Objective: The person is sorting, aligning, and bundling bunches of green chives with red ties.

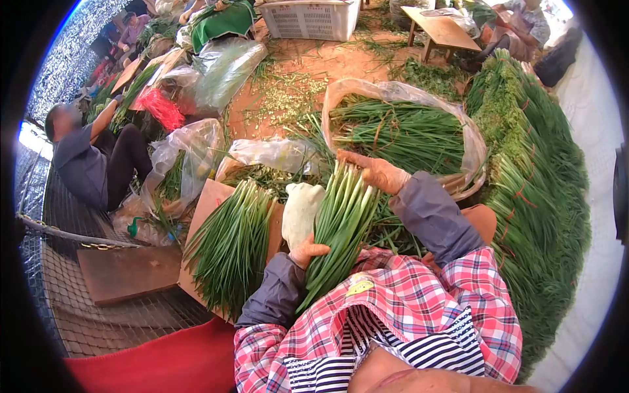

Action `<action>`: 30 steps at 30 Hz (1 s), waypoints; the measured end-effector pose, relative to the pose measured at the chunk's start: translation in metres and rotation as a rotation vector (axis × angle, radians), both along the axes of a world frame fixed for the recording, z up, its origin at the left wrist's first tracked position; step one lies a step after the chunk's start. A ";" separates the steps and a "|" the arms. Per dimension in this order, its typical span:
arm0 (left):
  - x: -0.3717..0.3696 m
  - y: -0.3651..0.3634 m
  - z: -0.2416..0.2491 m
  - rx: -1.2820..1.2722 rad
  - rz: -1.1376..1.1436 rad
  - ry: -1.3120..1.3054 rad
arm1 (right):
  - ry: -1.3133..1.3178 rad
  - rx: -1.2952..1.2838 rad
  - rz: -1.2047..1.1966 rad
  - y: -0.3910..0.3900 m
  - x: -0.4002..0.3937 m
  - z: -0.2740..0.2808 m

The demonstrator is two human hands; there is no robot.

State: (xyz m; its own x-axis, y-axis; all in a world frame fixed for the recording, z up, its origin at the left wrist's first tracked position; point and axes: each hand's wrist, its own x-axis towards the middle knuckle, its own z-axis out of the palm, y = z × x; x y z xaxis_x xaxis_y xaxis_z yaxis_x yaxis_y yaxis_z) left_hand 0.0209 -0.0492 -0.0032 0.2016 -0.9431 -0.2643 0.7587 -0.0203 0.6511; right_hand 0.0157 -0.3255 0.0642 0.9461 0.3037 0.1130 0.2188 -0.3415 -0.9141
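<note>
A bunch of chives (337,229) is held in front of my chest, pale stem ends up and away from me, green leaves trailing toward my lap. My left hand (308,251) grips it around the leaves, thumb across the front. At the stem ends, my right hand (377,171) closes over the top, fingers bent around the pale tips. Left of this bunch is a pale cloth-like lump (301,213). Beyond that, a second pile of chives (232,242) lies on a wooden board (204,203).
An open plastic bag (481,154) full of chives lies ahead. Tied bundles (537,196) are stacked along my right. At left sits a person (85,157) near red ties (160,110). Farther off are a crate (308,23), a low table (440,29) and other people.
</note>
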 end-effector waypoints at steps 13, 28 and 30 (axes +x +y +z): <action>-0.021 -0.011 -0.003 0.102 0.116 0.026 | 0.136 1.290 0.062 0.045 -0.045 -0.047; -0.032 -0.035 -0.004 0.244 -0.170 -0.074 | 0.340 1.404 0.153 0.044 -0.052 -0.003; -0.034 -0.034 -0.006 0.230 -0.146 -0.015 | 0.304 1.407 0.143 0.041 -0.049 -0.023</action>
